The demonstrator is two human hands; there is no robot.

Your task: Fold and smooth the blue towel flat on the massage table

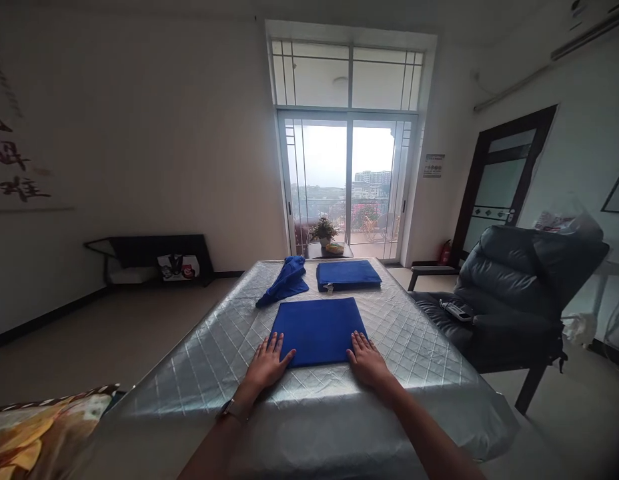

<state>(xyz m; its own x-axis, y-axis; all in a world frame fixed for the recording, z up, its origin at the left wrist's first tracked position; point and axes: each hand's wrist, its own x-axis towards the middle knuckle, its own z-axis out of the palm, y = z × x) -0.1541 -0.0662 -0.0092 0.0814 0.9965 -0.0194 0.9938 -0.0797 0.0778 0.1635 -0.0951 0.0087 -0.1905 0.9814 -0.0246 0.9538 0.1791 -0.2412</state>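
Observation:
A flat blue rectangular piece, which looks like a folded cloth or fabric-covered panel (317, 330), lies in front of me on the silver quilted table cover (204, 373). My left hand (270, 360) rests at its near left corner, fingers spread and palm down. At the near right edge lies my right hand (367, 359), also flat with its fingers stretched out. Neither hand grips anything. Farther back sits a thicker blue folded fabric bundle (349, 273) with a small pale tag on its front edge. To its left is a crumpled blue cloth (285, 281).
A dark padded armchair (509, 280) stands close on the right, a remote-like device (455, 310) on its seat. Beyond the table, a potted plant (324, 230) stands before sliding glass doors. A low black bench (157, 250) is at left; patterned bedding (44, 433) lies near left.

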